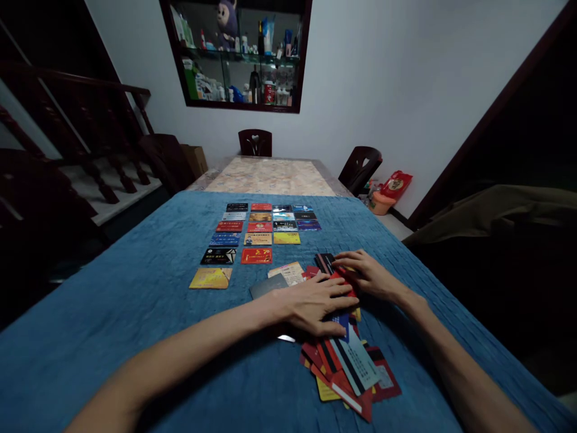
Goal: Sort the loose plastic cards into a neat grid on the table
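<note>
My left hand point(315, 304) lies palm down with its fingers stretched across a loose heap of plastic cards. From the right, my right hand point(367, 273) reaches over the far end of the heap, fingers extended on a red card and beside a black card point(323, 262). Nearer me, a pale blue card point(358, 364) with a dark stripe lies over several red and yellow cards. A grey card point(269, 286) and a printed paper slip point(291, 272) stick out left of the heap. What lies under both palms is hidden.
Several cards lie face up in neat columns farther off, including a gold card point(210, 278), a red card point(256, 256) and a yellow card point(286, 238). A blue cloth point(135, 282) covers the near table. Chairs point(359, 168) stand around its far part.
</note>
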Demonstrator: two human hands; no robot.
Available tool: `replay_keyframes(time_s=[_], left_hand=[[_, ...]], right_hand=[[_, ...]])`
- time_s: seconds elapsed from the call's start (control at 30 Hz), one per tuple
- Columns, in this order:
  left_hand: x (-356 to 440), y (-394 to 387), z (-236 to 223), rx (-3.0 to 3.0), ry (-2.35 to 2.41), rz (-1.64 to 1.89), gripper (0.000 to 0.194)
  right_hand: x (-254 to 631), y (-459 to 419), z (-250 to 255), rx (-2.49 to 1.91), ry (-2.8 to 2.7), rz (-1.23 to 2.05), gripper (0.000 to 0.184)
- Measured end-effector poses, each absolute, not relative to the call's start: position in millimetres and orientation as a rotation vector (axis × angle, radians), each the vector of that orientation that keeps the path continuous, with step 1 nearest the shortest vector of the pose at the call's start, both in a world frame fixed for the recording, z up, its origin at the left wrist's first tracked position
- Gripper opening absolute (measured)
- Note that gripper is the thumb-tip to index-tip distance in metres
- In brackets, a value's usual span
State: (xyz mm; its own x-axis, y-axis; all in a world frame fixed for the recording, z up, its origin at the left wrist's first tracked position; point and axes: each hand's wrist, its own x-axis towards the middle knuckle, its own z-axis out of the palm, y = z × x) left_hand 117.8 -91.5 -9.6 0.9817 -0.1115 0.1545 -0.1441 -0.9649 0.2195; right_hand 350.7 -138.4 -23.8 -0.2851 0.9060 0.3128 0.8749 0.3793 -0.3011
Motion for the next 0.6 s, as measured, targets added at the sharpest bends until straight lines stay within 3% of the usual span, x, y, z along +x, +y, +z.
replay_keyframes(time_s=[0.3,0.6], left_hand=[[99,-84,-12,2.844,-0.144,0.343,0.033],[97,-80,-16,2.848,0.072,0.471,0.023]], right_hand=[[351,-142,-24,-1.586,-2.285,0.069,0.028],[348,-145,-18,-1.591,-2.251,0.141,0.023]])
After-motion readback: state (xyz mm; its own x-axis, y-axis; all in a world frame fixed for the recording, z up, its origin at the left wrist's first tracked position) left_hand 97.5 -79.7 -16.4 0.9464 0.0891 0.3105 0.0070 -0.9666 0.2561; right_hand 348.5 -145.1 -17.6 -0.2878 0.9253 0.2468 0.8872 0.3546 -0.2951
